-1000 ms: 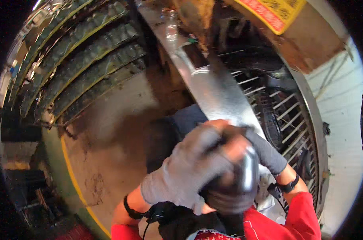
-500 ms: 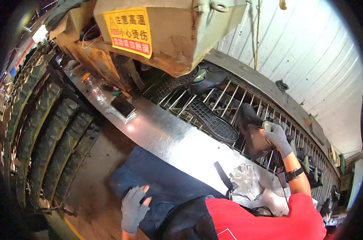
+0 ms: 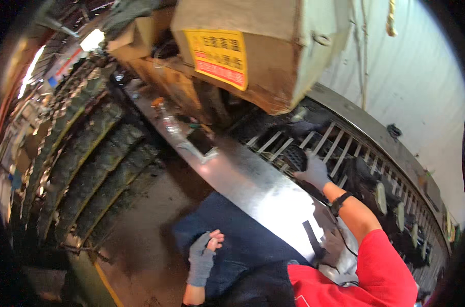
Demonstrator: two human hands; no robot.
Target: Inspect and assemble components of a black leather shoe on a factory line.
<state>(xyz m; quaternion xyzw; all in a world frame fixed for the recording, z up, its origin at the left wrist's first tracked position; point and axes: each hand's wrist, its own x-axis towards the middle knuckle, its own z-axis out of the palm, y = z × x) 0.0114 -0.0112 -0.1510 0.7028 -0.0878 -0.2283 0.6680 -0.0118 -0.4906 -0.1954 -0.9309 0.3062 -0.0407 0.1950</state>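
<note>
A rack of dark, lumpy tiers [image 3: 96,169] fills the left side, and a stained tan housing [image 3: 273,46] with a yellow and red sign overhangs the far side. Below it on the right runs a bed of pale metal bars [image 3: 343,157], edged on its near left by a shiny metal ledge [image 3: 237,174]. Dark blue cloth [image 3: 232,225] covers the lap, and dark shoes [image 3: 363,179] sit along the bars to the right. A dark sole [image 3: 295,157] lies on the bars at their near left edge, right by the gloved right hand [image 3: 313,171], whose thumb and fingers are spread about it; whether they grip it I cannot tell. The left hand [image 3: 206,251], in a grey glove with bare fingertips, hangs loosely curled and empty over the cloth. Farther left on the ledge stands a clear bottle [image 3: 170,123], with a flat dark object [image 3: 199,140] just nearer
</note>
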